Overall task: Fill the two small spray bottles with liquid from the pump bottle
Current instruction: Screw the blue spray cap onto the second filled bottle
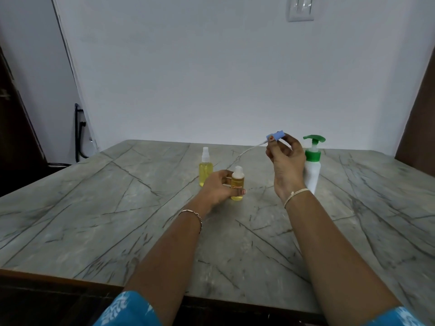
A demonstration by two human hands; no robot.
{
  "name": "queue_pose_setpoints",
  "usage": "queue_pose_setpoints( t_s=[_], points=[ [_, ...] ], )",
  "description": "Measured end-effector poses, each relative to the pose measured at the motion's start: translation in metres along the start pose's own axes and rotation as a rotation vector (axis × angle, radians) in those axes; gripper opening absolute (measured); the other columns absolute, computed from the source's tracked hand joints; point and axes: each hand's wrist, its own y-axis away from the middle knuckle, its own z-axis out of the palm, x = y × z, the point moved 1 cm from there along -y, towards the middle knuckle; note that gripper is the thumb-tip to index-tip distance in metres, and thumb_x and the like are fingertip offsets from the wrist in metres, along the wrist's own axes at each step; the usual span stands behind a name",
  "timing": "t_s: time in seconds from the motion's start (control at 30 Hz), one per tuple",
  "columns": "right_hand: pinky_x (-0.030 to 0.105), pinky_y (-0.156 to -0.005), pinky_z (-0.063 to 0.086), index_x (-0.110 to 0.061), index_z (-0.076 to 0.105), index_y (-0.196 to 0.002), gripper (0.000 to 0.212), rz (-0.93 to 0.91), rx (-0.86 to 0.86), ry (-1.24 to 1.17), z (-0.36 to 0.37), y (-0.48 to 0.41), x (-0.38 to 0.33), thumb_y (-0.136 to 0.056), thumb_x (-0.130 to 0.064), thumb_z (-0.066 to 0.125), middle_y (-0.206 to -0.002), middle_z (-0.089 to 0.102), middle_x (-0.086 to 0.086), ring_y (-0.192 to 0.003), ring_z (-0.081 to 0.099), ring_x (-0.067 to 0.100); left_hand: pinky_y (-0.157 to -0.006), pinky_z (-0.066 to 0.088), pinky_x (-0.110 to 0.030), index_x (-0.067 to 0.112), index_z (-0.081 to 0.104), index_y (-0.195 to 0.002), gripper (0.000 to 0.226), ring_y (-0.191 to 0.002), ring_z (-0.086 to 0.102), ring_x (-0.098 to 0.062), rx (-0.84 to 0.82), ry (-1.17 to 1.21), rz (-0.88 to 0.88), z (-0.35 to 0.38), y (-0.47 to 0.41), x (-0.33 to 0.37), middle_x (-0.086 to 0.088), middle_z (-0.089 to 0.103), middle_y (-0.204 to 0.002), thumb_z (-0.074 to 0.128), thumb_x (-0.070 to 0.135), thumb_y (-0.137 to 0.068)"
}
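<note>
Here's my head view: my left hand (217,187) is low on the surface (117,196), fingers wrapped round the small spray bottle (237,182), thumb across its front near the base. That bottle stands upright with an open neck, and yellow liquid fills most of its body.

My right hand (286,158) is raised above the surface, just to the right of that bottle. Its fingers (290,143) and thumb pinch the blue spray head (275,135), and the thin white dip tube (249,150) slants from the head down to the left, in the air and clear of the bottle's neck.

Just behind my left hand stands the second spray bottle (206,168), upright, sprayer on top, also yellow inside; whether my knuckles touch it I cannot tell.

The pump bottle (312,170), white with a green pump, stands right behind my right wrist, partly covered by it.

There is a thin bracelet (195,215) on the left wrist and a pale thread band (295,195) on the right. On the wall above is a white switch plate (300,8).
</note>
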Motion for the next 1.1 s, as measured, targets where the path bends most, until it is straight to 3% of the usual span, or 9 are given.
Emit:
queue_pose_setpoints(
  t_s=[0.07, 0.23, 0.5, 0.7, 0.93, 1.03, 1.1],
  points=[
    [0.020, -0.080, 0.052, -0.015, 0.057, -0.115, 0.031, -0.028, -0.012, 0.031, 0.001, 0.001, -0.004, -0.087, -0.014, 0.071, -0.094, 0.069, 0.004, -0.077, 0.062, 0.005, -0.104, 0.046, -0.038, 0.012, 0.054, -0.129, 0.068, -0.114, 0.059, -0.019, -0.007, 0.015, 0.005, 0.000, 0.000, 0.000, -0.002, 0.063, -0.119, 0.086, 0.022, -0.070],
    [0.017, -0.076, 0.050, -0.016, 0.057, -0.117, 0.032, -0.075, -0.076, 0.149, 0.004, 0.004, -0.007, -0.087, -0.019, 0.071, -0.093, 0.068, 0.004, -0.075, 0.061, 0.002, -0.098, 0.045, -0.030, 0.010, 0.053, -0.130, 0.065, -0.110, 0.059, -0.019, -0.029, 0.066, -0.001, -0.001, 0.001, 0.001, -0.001, 0.062, -0.114, 0.084, 0.015, -0.072],
    [0.035, -0.085, 0.053, -0.023, 0.059, -0.110, 0.028, -0.125, -0.183, 0.339, 0.010, 0.008, 0.000, -0.086, -0.021, 0.072, -0.103, 0.070, 0.010, -0.085, 0.060, 0.012, -0.109, 0.041, -0.040, 0.009, 0.050, -0.136, 0.072, -0.122, 0.055, -0.023, -0.035, 0.058, -0.021, 0.000, -0.001, -0.002, -0.006, 0.059, -0.133, 0.083, 0.019, -0.073],
    [0.024, -0.082, 0.053, -0.026, 0.060, -0.110, 0.027, -0.139, -0.202, 0.405, 0.010, 0.008, 0.005, -0.086, -0.020, 0.072, -0.101, 0.068, 0.001, -0.087, 0.061, 0.010, -0.109, 0.042, -0.044, 0.009, 0.051, -0.134, 0.073, -0.121, 0.057, -0.025, -0.039, 0.075, -0.022, -0.001, -0.001, -0.004, -0.008, 0.060, -0.132, 0.085, 0.019, -0.071],
    [0.006, -0.071, 0.047, -0.013, 0.064, -0.116, 0.028, -0.081, -0.323, 0.560, 0.009, 0.011, 0.019, -0.088, -0.015, 0.069, -0.099, 0.068, -0.002, -0.083, 0.060, -0.002, -0.107, 0.044, -0.043, 0.012, 0.054, -0.130, 0.070, -0.117, 0.058, -0.021, -0.018, 0.093, -0.008, 0.001, -0.001, -0.004, -0.005, 0.063, -0.126, 0.087, 0.024, -0.069],
    [0.005, -0.073, 0.046, -0.011, 0.064, -0.117, 0.027, -0.066, -0.397, 0.623, 0.006, 0.011, 0.022, -0.090, -0.013, 0.066, -0.100, 0.068, -0.002, -0.080, 0.061, -0.009, -0.104, 0.047, -0.042, 0.012, 0.055, -0.130, 0.069, -0.114, 0.060, -0.019, -0.017, 0.109, 0.015, 0.002, -0.001, -0.003, -0.004, 0.065, -0.124, 0.086, 0.024, -0.069],
    [0.010, -0.081, 0.048, -0.010, 0.064, -0.121, 0.031, -0.048, -0.434, 0.664, 0.004, 0.010, 0.024, -0.091, -0.015, 0.065, -0.105, 0.069, -0.001, -0.087, 0.062, -0.004, -0.100, 0.049, -0.037, 0.011, 0.055, -0.129, 0.067, -0.112, 0.061, -0.019, -0.017, 0.122, 0.019, 0.002, -0.001, -0.002, -0.004, 0.065, -0.121, 0.086, 0.021, -0.070]
  ],
)
